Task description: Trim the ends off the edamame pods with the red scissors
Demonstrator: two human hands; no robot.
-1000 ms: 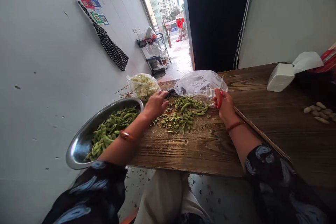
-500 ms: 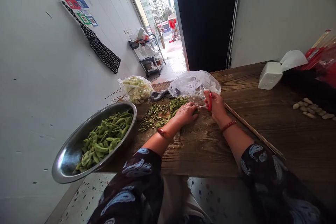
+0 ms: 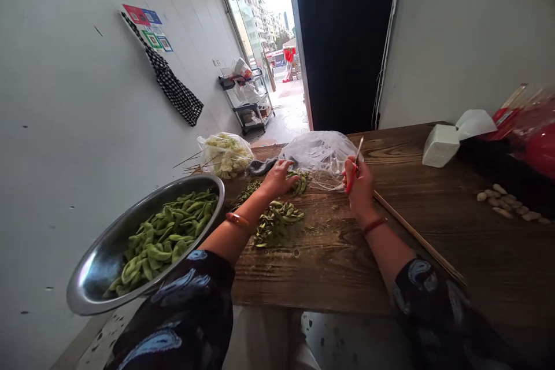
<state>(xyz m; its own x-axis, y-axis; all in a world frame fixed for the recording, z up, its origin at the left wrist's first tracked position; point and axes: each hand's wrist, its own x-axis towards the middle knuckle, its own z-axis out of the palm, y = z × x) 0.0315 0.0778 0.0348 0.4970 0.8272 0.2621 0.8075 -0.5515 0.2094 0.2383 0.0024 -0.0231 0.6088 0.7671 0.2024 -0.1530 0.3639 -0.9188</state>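
R hand (image 3: 361, 192) w/ red scissors (image 3: 352, 178), wall signs (image 3: 147, 27) illegible

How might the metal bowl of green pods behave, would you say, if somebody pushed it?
The metal bowl would probably stay stiff, as its shiny wall looks smooth and rigid. It may feel fairly weighty, given the many green pods heaped inside. Those would likely shift a little, since they lie loose.

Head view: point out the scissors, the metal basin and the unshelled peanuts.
Scissors (image 3: 354, 171): head view, on the red handle.
Metal basin (image 3: 96, 267): head view, on the bare inner wall, left of the pods.
Unshelled peanuts (image 3: 505, 200): head view, on a shell near the cluster's middle.
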